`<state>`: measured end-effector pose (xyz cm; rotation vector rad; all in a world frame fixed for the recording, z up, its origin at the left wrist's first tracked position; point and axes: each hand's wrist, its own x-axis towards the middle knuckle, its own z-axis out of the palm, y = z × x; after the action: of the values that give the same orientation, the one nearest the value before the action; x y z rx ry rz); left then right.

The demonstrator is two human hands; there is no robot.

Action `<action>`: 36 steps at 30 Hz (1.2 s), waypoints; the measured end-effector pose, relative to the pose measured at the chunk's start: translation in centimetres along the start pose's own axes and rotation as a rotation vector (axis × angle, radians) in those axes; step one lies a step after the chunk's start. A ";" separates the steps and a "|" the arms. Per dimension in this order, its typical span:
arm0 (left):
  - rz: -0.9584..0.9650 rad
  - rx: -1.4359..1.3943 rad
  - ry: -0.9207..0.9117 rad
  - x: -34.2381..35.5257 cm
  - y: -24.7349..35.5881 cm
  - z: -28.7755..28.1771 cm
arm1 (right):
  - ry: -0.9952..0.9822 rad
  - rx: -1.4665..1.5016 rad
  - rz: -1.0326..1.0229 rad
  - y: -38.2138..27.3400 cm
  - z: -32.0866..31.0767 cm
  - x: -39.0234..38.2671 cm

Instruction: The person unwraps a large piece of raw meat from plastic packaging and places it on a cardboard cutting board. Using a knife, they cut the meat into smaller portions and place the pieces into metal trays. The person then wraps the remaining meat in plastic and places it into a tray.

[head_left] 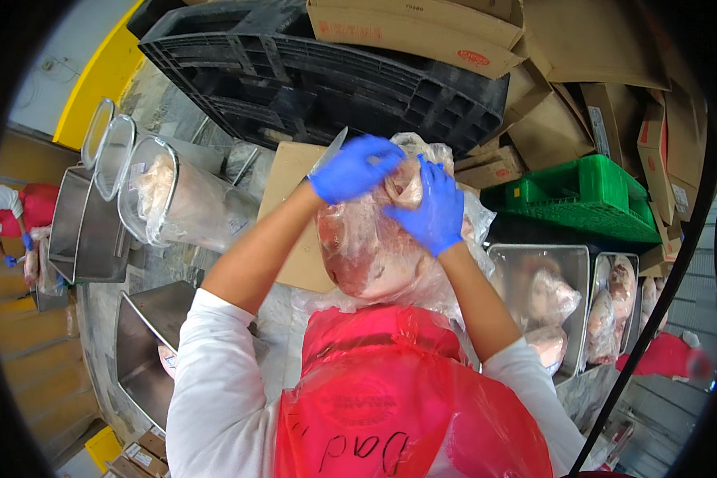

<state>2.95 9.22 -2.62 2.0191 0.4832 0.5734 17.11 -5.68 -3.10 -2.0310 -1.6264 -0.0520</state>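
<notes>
A large piece of meat in clear plastic (358,247) lies on a flattened cardboard piece (291,223) in front of me. My left hand (350,169), in a blue glove, is over its upper left part, fingers curled and slightly blurred; what they hold is hidden. A knife blade (328,153) shows right beside that hand, its handle out of sight. My right hand (430,205), also gloved, rests on the plastic-wrapped meat with fingers stretched upward and thumb apart.
Clear-lined bins (175,223) and steel bins (147,358) stand left; steel bins with bagged meat (550,299) stand right. A black pallet (311,95), a green pallet (581,191) and cardboard boxes (410,32) lie beyond. A co-worker (32,207) works at far left.
</notes>
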 end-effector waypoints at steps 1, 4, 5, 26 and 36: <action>-0.092 -0.073 0.089 -0.4 -1.6 -1.7 | -0.023 -0.077 0.012 0.5 0.8 0.6; -0.286 0.264 0.395 -6.8 -10.3 -5.4 | 0.176 0.088 -0.175 3.9 4.1 0.5; -0.356 0.514 0.424 -9.8 -13.3 -5.5 | 0.123 0.095 -0.162 4.3 4.5 0.5; -0.531 0.230 0.003 -15.4 7.2 -13.4 | -0.034 0.166 0.009 7.2 6.0 2.6; -0.044 1.203 -0.557 -12.5 20.4 -11.5 | -0.019 0.095 0.018 8.3 7.3 2.4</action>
<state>-11.66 0.67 17.75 3.1151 0.5798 -0.4770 23.30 -1.55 -11.63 -1.9791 -1.5915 0.0506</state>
